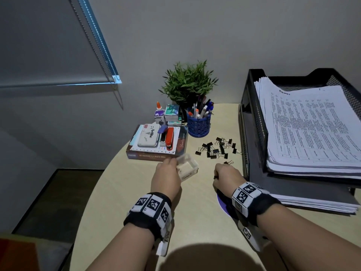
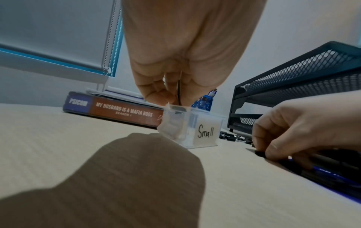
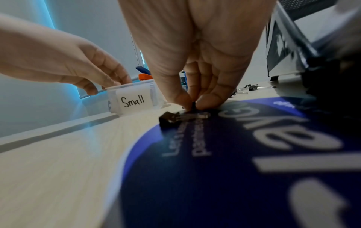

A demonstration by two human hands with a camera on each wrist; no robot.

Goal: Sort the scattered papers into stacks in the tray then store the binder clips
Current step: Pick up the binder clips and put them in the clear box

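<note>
Left hand (image 1: 166, 178) is gripping the clear box (image 1: 188, 169) labelled "Small" at its rim. Right hand (image 1: 227, 177) is pinching a binder clip (image 3: 193, 106) against the table (image 1: 195, 222).

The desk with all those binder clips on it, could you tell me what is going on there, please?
A person is storing binder clips. The left hand holds the rim of a small clear box labelled "Small". The right hand pinches one binder clip at the edge of a round blue mat. A pile of loose clips still lies on the desk beside the black mesh tray, where the papers are already stacked.
</note>
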